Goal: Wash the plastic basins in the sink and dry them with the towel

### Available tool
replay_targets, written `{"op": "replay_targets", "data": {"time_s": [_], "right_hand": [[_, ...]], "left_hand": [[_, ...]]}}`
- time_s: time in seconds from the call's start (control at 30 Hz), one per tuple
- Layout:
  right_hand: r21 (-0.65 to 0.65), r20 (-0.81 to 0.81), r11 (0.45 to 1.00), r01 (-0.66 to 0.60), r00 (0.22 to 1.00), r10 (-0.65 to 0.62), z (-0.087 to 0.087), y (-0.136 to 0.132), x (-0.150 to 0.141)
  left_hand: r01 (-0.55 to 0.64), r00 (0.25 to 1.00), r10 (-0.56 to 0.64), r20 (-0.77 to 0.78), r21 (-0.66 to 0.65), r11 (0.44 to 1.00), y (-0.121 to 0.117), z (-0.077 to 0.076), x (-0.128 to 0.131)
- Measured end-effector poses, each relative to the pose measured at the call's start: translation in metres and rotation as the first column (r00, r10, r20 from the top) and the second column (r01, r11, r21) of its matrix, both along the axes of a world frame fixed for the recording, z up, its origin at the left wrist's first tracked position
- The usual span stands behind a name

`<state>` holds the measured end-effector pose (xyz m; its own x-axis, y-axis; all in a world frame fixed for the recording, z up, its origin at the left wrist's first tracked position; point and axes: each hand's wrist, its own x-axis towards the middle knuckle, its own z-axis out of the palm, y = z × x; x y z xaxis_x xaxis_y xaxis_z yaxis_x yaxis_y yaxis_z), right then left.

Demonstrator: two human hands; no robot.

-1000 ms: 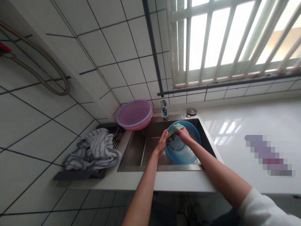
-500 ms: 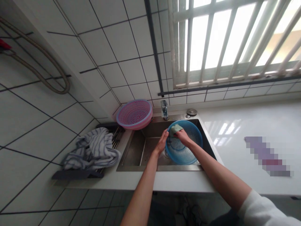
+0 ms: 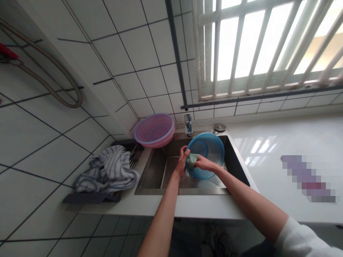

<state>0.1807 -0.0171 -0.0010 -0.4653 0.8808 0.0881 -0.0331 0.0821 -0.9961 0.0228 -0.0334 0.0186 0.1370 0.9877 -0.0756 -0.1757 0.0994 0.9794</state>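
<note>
A blue plastic colander is held tilted over the steel sink. My left hand grips its left rim. My right hand is closed on a small green cloth, pressed against the colander's near left edge. Both forearms reach in from the bottom of the view.
A pink colander sits on the sink's back left corner. The tap stands behind the sink. A striped towel lies on a dark rack at the left. The white counter runs to the right under a barred window.
The blue colander has been tipped up and turned toward the tap. My right hand has slid the green cloth from the far rim down to the near left edge.
</note>
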Motion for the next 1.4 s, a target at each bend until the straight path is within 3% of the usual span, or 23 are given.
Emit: {"op": "replay_targets", "data": {"time_s": [0.07, 0.17, 0.23, 0.3, 0.43, 0.5, 0.57, 0.63, 0.7, 0.77, 0.83, 0.87, 0.97, 1.03, 1.07, 1.13, 1.2, 1.27, 1.33, 1.4], "right_hand": [[0.023, -0.025, 1.0, 0.012, 1.0, -0.011, -0.001, 0.0, -0.002], [-0.014, -0.167, 0.969, 0.248, 0.955, -0.247, 0.003, 0.006, 0.004], [-0.075, -0.217, 0.937, 0.34, 0.912, -0.348, 0.004, 0.009, 0.007], [-0.072, -0.201, 0.951, 0.301, 0.929, -0.31, 0.003, 0.008, 0.006], [0.058, -0.073, 0.996, 0.064, 0.996, -0.059, -0.004, 0.004, -0.002], [0.096, -0.059, 0.981, 0.167, 0.985, -0.162, -0.005, 0.008, 0.001], [0.109, -0.061, 0.932, 0.345, 0.938, -0.34, -0.006, 0.014, 0.007], [0.111, -0.057, 0.897, 0.428, 0.904, -0.424, -0.008, 0.017, 0.009], [0.113, -0.039, 0.93, 0.35, 0.937, -0.347, -0.011, 0.014, 0.006], [0.102, 0.014, 0.982, 0.16, 0.987, -0.162, -0.015, 0.008, 0.0], [0.1, 0.057, 0.994, 0.049, 0.997, -0.055, -0.016, 0.005, -0.004], [0.111, 0.06, 0.991, 0.08, 0.994, -0.087, -0.016, 0.006, -0.003], [0.114, 0.04, 0.922, 0.37, 0.926, -0.376, -0.012, 0.013, 0.004], [0.085, 0.036, 0.894, 0.44, 0.895, -0.444, -0.012, 0.015, 0.007], [0.07, 0.036, 0.913, 0.401, 0.914, -0.404, -0.013, 0.014, 0.006], [0.034, 0.052, 0.977, 0.209, 0.976, -0.211, -0.015, 0.01, 0.001], [0.021, 0.067, 0.997, 0.073, 0.995, -0.075, -0.016, 0.007, -0.003], [0.07, 0.036, 0.978, 0.195, 0.98, -0.198, -0.013, 0.009, -0.001], [0.116, -0.045, 0.88, 0.461, 0.887, -0.459, -0.006, 0.015, 0.007], [0.092, -0.104, 0.801, 0.591, 0.806, -0.583, 0.0, 0.019, 0.015]], "left_hand": [[0.059, 0.998, -0.059, 0.013, 0.003, 0.998, -0.002, 0.002, 0.0], [0.164, 0.986, -0.164, 0.03, -0.014, 0.986, -0.003, 0.003, 0.003], [0.176, 0.984, -0.176, 0.013, -0.012, 0.984, -0.003, 0.003, 0.005], [0.14, 0.989, -0.139, -0.04, 0.014, 0.99, -0.002, 0.002, 0.005], [0.047, 0.986, -0.036, -0.165, 0.066, 0.997, -0.001, 0.003, 0.001], [0.064, 0.981, -0.049, -0.188, 0.076, 0.995, -0.002, 0.004, 0.001], [0.103, 0.978, -0.086, -0.19, 0.079, 0.992, -0.002, 0.004, 0.002], [0.121, 0.976, -0.103, -0.194, 0.087, 0.989, -0.002, 0.004, 0.004], [0.106, 0.974, -0.082, -0.21, 0.107, 0.989, -0.002, 0.004, 0.003], [0.088, 0.972, -0.061, -0.226, 0.111, 0.99, -0.002, 0.005, 0.001], [0.098, 0.97, -0.073, -0.231, 0.1, 0.99, -0.002, 0.005, 0.0], [0.11, 0.969, -0.084, -0.232, 0.099, 0.989, -0.003, 0.006, 0.0], [0.135, 0.964, -0.105, -0.245, 0.112, 0.984, -0.002, 0.004, 0.003], [0.138, 0.962, -0.108, -0.251, 0.105, 0.985, -0.001, 0.004, 0.005], [0.136, 0.962, -0.106, -0.253, 0.102, 0.986, 0.0, 0.003, 0.005], [0.124, 0.962, -0.095, -0.255, 0.102, 0.987, 0.001, 0.003, 0.003], [0.109, 0.967, -0.081, -0.242, 0.105, 0.989, 0.001, 0.003, 0.001], [0.098, 0.973, -0.074, -0.217, 0.102, 0.99, 0.002, 0.002, 0.0], [0.088, 0.979, -0.069, -0.194, 0.094, 0.992, 0.002, 0.001, 0.002], [0.095, 0.981, -0.078, -0.178, 0.084, 0.992, 0.003, 0.0, 0.005]]}}
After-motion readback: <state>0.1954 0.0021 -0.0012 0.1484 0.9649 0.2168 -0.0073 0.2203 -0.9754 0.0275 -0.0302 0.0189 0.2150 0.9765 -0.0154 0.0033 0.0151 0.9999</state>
